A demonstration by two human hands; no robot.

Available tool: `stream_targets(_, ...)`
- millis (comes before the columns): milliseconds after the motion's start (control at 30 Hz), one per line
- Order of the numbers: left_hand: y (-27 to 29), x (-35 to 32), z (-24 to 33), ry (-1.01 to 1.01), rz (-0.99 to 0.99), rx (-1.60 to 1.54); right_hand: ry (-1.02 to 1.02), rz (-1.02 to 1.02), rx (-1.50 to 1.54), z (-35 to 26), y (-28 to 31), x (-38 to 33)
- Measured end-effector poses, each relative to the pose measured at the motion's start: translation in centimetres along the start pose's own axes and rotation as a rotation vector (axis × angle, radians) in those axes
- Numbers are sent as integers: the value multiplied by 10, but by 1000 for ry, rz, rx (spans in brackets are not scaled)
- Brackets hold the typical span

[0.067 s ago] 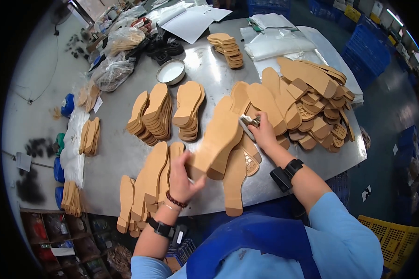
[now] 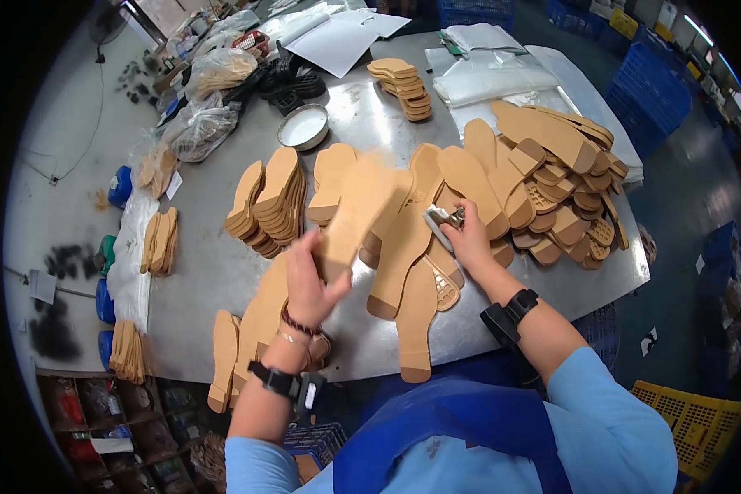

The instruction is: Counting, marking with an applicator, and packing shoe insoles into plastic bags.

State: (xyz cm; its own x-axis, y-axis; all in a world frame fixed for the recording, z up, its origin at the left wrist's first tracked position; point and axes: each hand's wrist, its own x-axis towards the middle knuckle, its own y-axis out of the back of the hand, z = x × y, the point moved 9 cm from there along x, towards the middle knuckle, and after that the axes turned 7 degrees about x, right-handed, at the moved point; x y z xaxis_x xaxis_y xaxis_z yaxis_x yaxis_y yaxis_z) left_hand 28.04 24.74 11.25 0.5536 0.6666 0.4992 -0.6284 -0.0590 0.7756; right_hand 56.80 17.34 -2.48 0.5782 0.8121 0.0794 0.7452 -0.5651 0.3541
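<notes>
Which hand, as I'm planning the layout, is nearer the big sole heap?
Right. The right hand is just left of the heap; the left hand is farther left, holding a sole.

Insole pile [image 2: 564,185] on the worktable's [image 2: 193,296] right, three-stack insole row [image 2: 278,193] left of it, bowl [image 2: 309,146] behind that row, paper sheets [image 2: 335,48] behind the bowl.

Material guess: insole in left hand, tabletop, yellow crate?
Insole: maybe fibreboard or dense foam; matte tan, but motion-blurred, so unsure. Tabletop: likely sheet metal; smooth grey with bright light reflections. Yellow crate: probably moulded plastic; uniform colour, regular open lattice.
</notes>
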Motion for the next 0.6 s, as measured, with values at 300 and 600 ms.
stream_targets(300,-56,93,-108,235,-231,520,219,-138,62,-54,-53,-30)
stream_targets(600,-120,-87,-28,593,-457,-244,519,-72,-232,-43,-75,2)
